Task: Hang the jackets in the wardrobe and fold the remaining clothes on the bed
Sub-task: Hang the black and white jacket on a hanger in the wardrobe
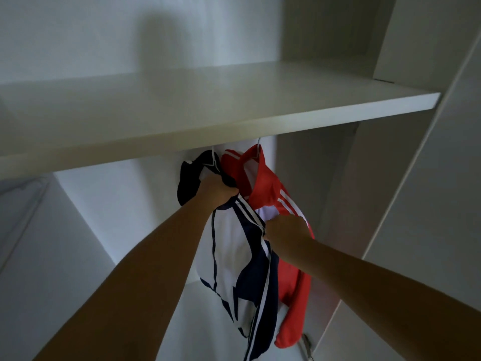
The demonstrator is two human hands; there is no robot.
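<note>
Inside the white wardrobe a navy and white jacket (234, 256) with white stripes hangs from a hanger hook just under the shelf. My left hand (217, 190) is closed on its collar near the top. My right hand (285, 229) pinches the striped shoulder edge of the same jacket lower down. Right behind it hangs a red jacket (273, 194) with white stripes, on its own white hanger. The rail itself is hidden by the shelf.
A broad white shelf (208, 121) spans the wardrobe above the jackets. White side panels stand at the left (65, 230) and right (338, 204). An open door edge (429, 178) runs along the right. A metal hinge (308, 346) shows at the bottom right.
</note>
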